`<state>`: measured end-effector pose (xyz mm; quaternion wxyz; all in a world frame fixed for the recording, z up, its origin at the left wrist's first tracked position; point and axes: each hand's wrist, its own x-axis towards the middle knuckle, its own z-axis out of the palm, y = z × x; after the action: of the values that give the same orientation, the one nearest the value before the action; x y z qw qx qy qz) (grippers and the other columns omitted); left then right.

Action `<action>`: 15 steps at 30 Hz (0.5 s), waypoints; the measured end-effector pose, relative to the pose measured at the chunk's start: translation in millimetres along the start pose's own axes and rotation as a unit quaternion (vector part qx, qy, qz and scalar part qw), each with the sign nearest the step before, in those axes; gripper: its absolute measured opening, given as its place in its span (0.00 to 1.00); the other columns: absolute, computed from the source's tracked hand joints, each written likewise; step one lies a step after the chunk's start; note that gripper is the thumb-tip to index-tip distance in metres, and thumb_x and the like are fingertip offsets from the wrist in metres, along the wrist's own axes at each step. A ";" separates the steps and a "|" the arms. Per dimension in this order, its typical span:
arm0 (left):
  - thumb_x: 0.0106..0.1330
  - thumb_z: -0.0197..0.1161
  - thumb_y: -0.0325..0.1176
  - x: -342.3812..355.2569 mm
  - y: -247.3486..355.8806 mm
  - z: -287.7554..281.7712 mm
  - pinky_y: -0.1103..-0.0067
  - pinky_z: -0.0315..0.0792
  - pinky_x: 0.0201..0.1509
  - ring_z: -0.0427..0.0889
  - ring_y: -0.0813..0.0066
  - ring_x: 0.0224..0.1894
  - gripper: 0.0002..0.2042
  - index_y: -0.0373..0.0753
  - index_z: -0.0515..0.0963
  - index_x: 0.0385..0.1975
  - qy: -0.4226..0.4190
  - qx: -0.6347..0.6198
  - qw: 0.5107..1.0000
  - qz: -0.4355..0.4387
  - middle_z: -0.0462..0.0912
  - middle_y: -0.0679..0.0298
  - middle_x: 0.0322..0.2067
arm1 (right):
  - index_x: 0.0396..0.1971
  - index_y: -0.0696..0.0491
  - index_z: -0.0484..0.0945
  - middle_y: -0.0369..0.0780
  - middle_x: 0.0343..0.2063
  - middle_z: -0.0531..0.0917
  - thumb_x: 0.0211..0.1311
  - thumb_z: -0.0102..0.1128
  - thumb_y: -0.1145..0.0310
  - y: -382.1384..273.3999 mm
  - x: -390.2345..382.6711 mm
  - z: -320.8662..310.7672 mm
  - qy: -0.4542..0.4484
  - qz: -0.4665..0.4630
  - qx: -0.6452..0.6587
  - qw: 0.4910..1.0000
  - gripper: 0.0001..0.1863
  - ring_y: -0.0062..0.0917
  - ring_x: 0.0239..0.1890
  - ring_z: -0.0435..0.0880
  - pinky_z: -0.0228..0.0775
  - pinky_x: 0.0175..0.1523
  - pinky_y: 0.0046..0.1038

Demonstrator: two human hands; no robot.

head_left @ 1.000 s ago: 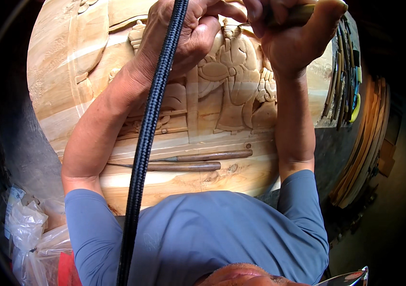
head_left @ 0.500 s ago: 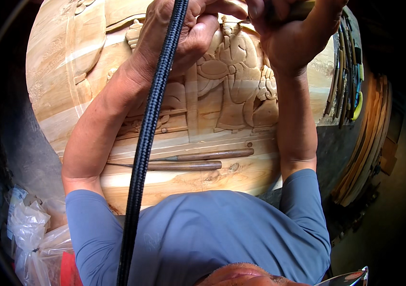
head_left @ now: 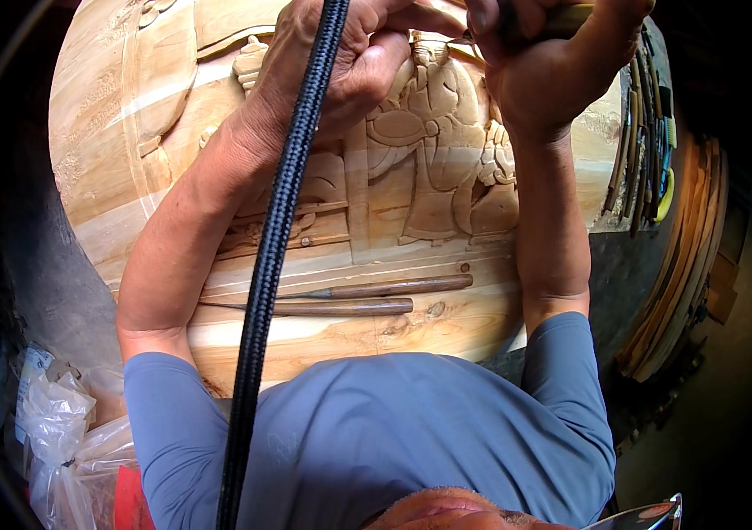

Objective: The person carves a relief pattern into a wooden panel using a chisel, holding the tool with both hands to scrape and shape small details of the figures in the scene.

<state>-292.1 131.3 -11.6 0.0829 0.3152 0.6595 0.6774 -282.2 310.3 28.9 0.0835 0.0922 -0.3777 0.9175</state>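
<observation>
I've got the hand tool [head_left: 562,22] in the right hand [head_left: 557,84], fingers wrapped around its handle, partly cut off by the upper edge. Just left of those fingers, the left hand [head_left: 332,75] has its own bent; whether they pinch anything I cannot tell. The carved wooden panel [head_left: 111,115] spreads beneath both. Below the fingers I see two wooden-handled tools [head_left: 402,286] lying side by side. Right of the right fingers sit slim tools [head_left: 637,141], then stacked boards [head_left: 681,256]; well below the left fingers, a plastic bag [head_left: 58,433].

Right grip [head_left: 546,81] around tool handle [head_left: 562,21], left grip [head_left: 351,71] nearby, carved wooden relief [head_left: 436,119]
</observation>
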 end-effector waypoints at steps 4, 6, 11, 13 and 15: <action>0.63 0.47 0.10 1.6 0.2 -3.1 0.83 0.83 0.47 0.93 0.72 0.50 0.35 0.33 0.73 0.75 -0.010 0.033 0.999 0.010 0.93 0.50 0.53 | 0.11 0.46 0.59 0.33 0.10 0.63 0.81 0.33 0.24 4.1 4.8 -9.4 0.032 -0.036 -0.196 0.979 0.45 0.25 0.14 0.70 0.58 0.21 0.23; 0.64 0.46 0.09 3.8 -4.7 -3.1 0.81 0.84 0.52 0.93 0.69 0.51 0.35 0.32 0.73 0.74 -0.016 0.013 0.999 0.038 0.92 0.51 0.55 | 0.11 0.47 0.60 0.34 0.10 0.63 0.81 0.33 0.24 6.3 7.2 -12.0 0.036 -0.043 -0.153 0.987 0.46 0.25 0.14 0.71 0.60 0.21 0.23; 0.65 0.46 0.08 -1.0 2.8 1.4 0.74 0.83 0.64 0.90 0.64 0.58 0.32 0.29 0.73 0.72 0.016 -0.056 0.998 -0.001 0.88 0.51 0.59 | 0.11 0.47 0.61 0.35 0.08 0.64 0.80 0.32 0.23 -14.9 11.8 -5.7 0.033 -0.074 -0.126 0.989 0.46 0.29 0.12 0.72 0.64 0.21 0.25; 0.67 0.47 0.09 -0.9 5.1 0.8 0.75 0.82 0.66 0.89 0.64 0.61 0.32 0.30 0.72 0.73 0.010 -0.051 0.999 -0.005 0.86 0.49 0.62 | 0.11 0.48 0.62 0.36 0.08 0.65 0.80 0.33 0.22 -16.7 11.1 -6.6 0.057 -0.066 -0.120 0.989 0.46 0.29 0.13 0.73 0.64 0.21 0.24; 0.64 0.50 0.13 2.9 6.6 3.9 0.74 0.84 0.49 0.95 0.67 0.47 0.29 0.41 0.82 0.63 0.100 0.119 0.983 0.096 0.95 0.57 0.41 | 0.12 0.48 0.62 0.36 0.09 0.65 0.80 0.34 0.22 -8.4 7.5 -12.4 0.103 -0.038 -0.099 0.989 0.46 0.29 0.14 0.74 0.64 0.21 0.24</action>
<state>-290.2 135.3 -4.7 -0.0869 0.3149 0.7071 0.6272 -288.9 325.6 27.7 0.1655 0.0031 -0.4525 0.8763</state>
